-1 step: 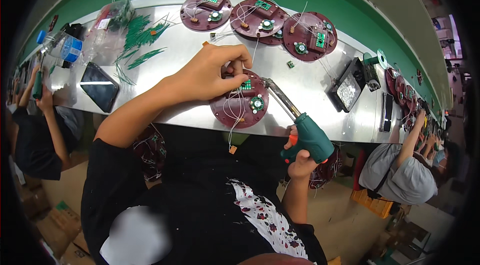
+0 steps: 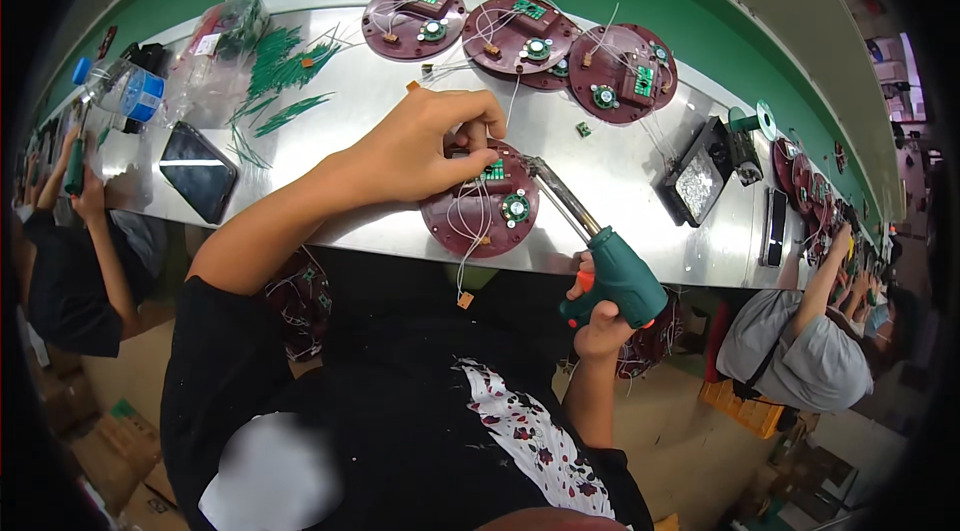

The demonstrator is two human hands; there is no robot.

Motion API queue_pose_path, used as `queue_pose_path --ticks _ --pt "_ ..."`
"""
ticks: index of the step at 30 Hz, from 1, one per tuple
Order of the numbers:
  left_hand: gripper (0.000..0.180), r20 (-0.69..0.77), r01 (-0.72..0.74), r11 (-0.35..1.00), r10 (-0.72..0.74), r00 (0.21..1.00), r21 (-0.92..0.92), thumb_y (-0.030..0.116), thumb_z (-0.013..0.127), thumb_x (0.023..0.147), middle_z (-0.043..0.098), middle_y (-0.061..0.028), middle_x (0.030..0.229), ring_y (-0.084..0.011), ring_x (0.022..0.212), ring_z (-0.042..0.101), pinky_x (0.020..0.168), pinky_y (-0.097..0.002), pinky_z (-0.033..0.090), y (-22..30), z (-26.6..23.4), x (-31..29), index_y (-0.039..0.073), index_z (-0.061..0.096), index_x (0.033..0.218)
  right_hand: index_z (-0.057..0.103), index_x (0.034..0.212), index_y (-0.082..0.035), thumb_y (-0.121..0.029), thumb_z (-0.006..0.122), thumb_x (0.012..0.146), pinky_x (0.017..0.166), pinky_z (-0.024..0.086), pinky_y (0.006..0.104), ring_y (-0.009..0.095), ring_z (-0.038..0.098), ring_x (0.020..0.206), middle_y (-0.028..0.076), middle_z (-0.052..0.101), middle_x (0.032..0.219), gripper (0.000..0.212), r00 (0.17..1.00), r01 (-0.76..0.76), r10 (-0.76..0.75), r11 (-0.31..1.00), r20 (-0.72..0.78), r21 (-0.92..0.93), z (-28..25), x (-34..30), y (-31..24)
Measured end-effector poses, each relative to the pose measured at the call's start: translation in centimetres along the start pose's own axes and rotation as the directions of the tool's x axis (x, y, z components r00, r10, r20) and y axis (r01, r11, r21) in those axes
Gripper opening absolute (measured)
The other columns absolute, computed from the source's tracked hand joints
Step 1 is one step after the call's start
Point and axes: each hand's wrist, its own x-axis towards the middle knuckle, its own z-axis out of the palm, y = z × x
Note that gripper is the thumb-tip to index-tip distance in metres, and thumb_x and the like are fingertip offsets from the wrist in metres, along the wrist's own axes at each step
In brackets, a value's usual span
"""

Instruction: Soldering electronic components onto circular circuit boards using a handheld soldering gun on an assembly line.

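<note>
My left hand (image 2: 425,146) reaches over a round dark-red plastic disc (image 2: 455,231) at the bench's front edge. Its thumb and fingers are pinched close above a small green circuit board (image 2: 493,171) on that disc; what they hold is hidden. Just beyond the fingertips runs a thin white wire (image 2: 513,106). Below and right of the disc, my right hand (image 2: 600,331) grips a green soldering gun (image 2: 625,276). The gun's metal tip meets the disc's upper right rim, beside the circuit board. A round green part sits on the disc, and white wires hang off its front with a small tan piece.
Several similar discs (image 2: 413,21) lie along the back. Green wires (image 2: 275,71), a plastic bag (image 2: 215,56), a bottle (image 2: 125,91) and a phone (image 2: 198,174) are at left. A black tray (image 2: 695,176) and wire spool (image 2: 755,121) stand at right. Other people sit on both sides.
</note>
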Motion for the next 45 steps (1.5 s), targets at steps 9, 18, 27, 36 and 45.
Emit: queue_pose_path --ticks 9,18,27,36,45 --pt "0.018 -0.061 -0.238 0.958 0.250 0.966 0.160 0.001 0.077 0.087 0.067 -0.0077 0.086 -0.0197 0.076 0.068 0.067 -0.0316 0.053 -0.6 0.5 -0.6 0.002 0.068 0.102 0.068 0.117 0.008 -0.064 0.069 0.094 0.061 0.051 0.0280 0.015 0.064 0.071 0.013 0.067 0.101 0.075 0.999 -0.025 0.025 1.000 0.027 -0.017 0.5 -0.1 0.2" --pt "0.020 -0.039 -0.224 0.962 0.233 0.972 0.159 -0.001 0.075 0.087 0.065 -0.0085 0.089 -0.0200 0.078 0.068 0.068 -0.0317 0.054 -0.3 0.6 -0.8 0.002 0.064 0.102 0.072 0.107 0.005 -0.067 0.068 0.094 0.060 0.050 0.0275 0.014 0.064 0.068 0.013 0.067 0.096 0.073 0.998 0.013 -0.006 0.994 0.059 -0.109 0.1 -0.4 0.8" --pt "0.024 -0.048 -0.222 0.967 0.229 0.972 0.127 -0.002 0.075 0.086 0.064 -0.0094 0.091 -0.0212 0.078 0.067 0.069 -0.0326 0.053 -0.6 0.8 -0.8 0.001 0.060 0.104 0.074 0.096 0.003 -0.067 0.070 0.093 0.062 0.052 0.0277 0.016 0.067 0.069 0.011 0.069 0.088 0.070 0.975 0.173 -0.129 0.951 0.181 -0.256 -0.7 1.0 0.7" --pt "0.023 -0.052 -0.236 0.961 0.246 0.968 0.143 -0.002 0.075 0.086 0.063 -0.0092 0.090 -0.0214 0.078 0.067 0.069 -0.0333 0.053 -0.5 0.8 -0.8 0.001 0.060 0.103 0.073 0.098 0.004 -0.066 0.070 0.093 0.062 0.052 0.0277 0.016 0.066 0.069 0.012 0.070 0.091 0.071 0.998 0.050 -0.043 0.985 0.046 -0.162 0.4 0.7 -0.6" --pt "0.022 -0.049 -0.228 0.964 0.237 0.970 0.134 -0.002 0.074 0.086 0.063 -0.0088 0.089 -0.0205 0.077 0.066 0.068 -0.0325 0.052 -0.6 0.8 -0.8 0.002 0.060 0.103 0.074 0.104 0.006 -0.066 0.072 0.092 0.060 0.051 0.0263 0.014 0.066 0.066 0.012 0.071 0.091 0.073 0.999 0.004 0.002 0.987 0.040 -0.160 0.2 0.2 -0.4"
